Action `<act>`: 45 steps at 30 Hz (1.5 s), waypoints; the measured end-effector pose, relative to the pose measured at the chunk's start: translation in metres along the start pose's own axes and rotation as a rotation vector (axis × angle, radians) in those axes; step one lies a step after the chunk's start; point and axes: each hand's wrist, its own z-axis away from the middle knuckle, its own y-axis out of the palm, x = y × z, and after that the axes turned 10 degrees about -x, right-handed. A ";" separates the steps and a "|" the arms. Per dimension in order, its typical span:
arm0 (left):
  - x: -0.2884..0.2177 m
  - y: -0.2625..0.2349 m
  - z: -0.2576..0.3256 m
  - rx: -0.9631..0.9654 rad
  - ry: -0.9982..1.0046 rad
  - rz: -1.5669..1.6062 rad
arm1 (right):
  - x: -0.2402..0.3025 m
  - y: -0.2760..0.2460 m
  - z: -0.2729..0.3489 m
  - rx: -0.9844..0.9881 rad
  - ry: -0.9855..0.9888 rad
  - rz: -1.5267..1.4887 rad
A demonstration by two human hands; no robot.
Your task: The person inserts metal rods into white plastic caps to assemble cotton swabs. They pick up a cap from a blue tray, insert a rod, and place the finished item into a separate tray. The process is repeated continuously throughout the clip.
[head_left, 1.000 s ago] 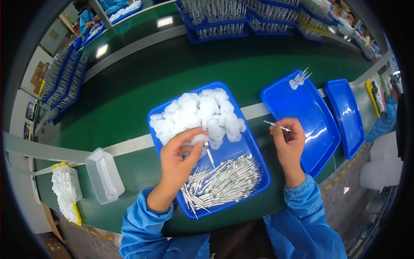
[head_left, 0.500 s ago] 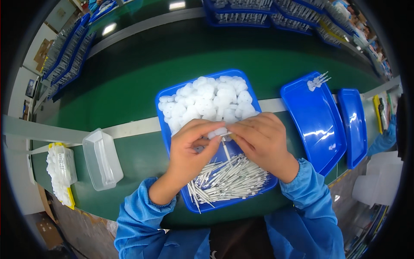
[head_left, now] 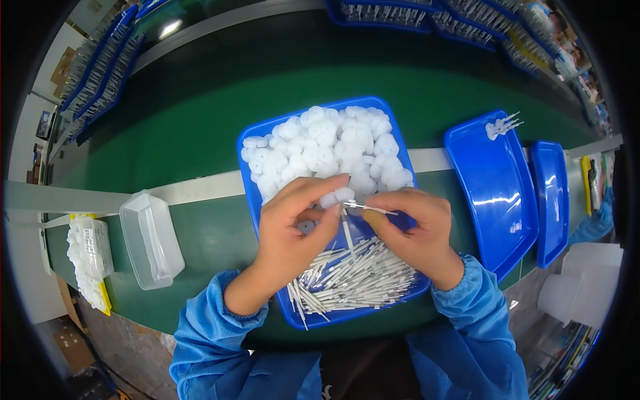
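Over a blue tray, my left hand is closed, pinching a small white round plastic piece between thumb and fingers. A thin white rod slants down below that piece; how it is joined cannot be made out. My right hand is closed with thumb and forefinger on another thin white rod, its metal-looking end at the white piece. White round pieces are heaped in the far part of the tray. Loose white rods lie in its near part, beneath my hands.
To the right stand a blue tray with a few assembled pieces at its far end, and another blue tray. A clear plastic box is at left, beside a bagged white pack. Filled blue racks line the back.
My right fingers have drawn a little to the right, away from my left hand, and the rod they pinch now shows. My left hand keeps hold of the white piece.
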 end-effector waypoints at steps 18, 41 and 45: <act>0.001 0.002 0.000 -0.099 0.100 -0.109 | 0.003 0.001 0.007 -0.009 0.089 0.112; 0.001 0.002 0.003 -0.004 0.122 -0.293 | 0.006 0.003 0.006 0.127 0.400 -0.058; -0.001 0.003 0.001 -0.013 0.342 -0.456 | 0.004 0.005 0.006 0.083 0.199 0.124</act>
